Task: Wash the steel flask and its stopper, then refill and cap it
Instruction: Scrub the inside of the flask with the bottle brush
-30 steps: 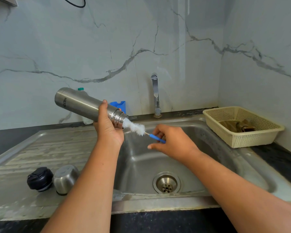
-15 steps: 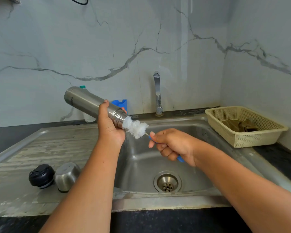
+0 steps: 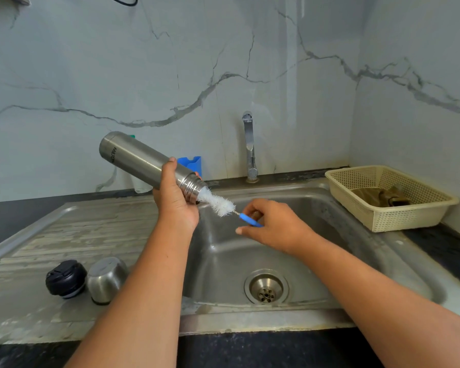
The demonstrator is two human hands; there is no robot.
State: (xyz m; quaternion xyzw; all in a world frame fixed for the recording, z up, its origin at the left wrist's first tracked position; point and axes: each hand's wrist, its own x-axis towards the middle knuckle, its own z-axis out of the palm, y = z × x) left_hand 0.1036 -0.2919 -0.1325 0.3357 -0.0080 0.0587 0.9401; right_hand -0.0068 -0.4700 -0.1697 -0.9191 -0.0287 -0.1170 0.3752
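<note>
— Brush [image 3: 218, 202] has slid a little further out of the flask [image 3: 133, 158] than half a second ago, and the right hand [image 3: 275, 225] has gone from a full fist on the handle to a fingertip pinch.

— Where is the flask now?

— Up in the left hand [image 3: 174, 205], tilted with its mouth down toward the right hand. The thumb lies over the top and the fingers wrap round the far side, gripping just behind the threaded neck.

— And the right?

— Thumb and curled fingers pinch the blue handle near its front end. The white bristles sit between the two hands, their tip in the mouth (how deep, I cannot tell).

— How do I scrub well from here?

— I'd keep the handle in line with the flask so the wire doesn't bend on the rim. Push in until the bristles reach the bottom, and twist while stroking. A fuller grip would probably give more push than a pinch. Keep the mouth low so suds drain into the sink [image 3: 223, 261] under the right hand.

— What's left?

— Plenty, I judge. Stopper [image 3: 65, 278] and cap [image 3: 105, 278] sit side by side on the drainboard [image 3: 64, 235], left of the left forearm. Rinsing, refilling and capping are not yet done. The tap [image 3: 248, 144] beyond the right hand shows no water.
</note>
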